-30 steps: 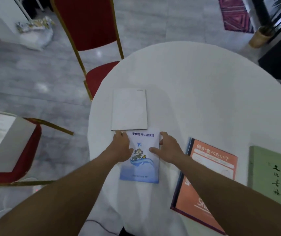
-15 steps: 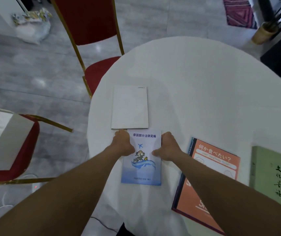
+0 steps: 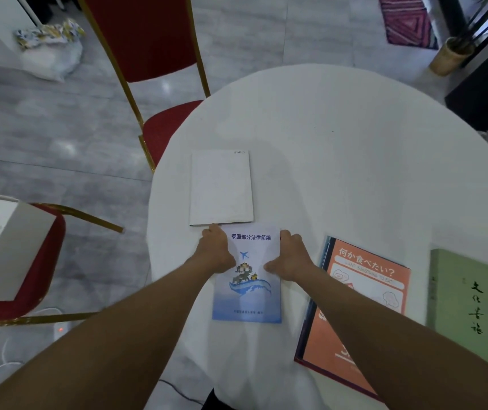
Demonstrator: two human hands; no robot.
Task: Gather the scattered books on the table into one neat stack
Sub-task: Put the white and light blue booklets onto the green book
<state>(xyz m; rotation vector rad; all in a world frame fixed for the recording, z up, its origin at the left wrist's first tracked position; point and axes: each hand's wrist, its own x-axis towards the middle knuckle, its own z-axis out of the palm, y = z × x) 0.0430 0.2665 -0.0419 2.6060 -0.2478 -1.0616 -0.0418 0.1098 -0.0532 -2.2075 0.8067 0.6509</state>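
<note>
L hand (image 3: 216, 251) & R hand (image 3: 291, 255) still grip blue booklet (image 3: 247, 291) edges; unmoved, just below white book (image 3: 220, 187).

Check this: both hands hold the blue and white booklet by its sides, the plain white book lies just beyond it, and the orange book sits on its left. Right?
No. The head view shows the orange book on the right of the blue and white booklet, not its left. The left hand and right hand do hold its sides, with the plain white book just beyond.
</note>
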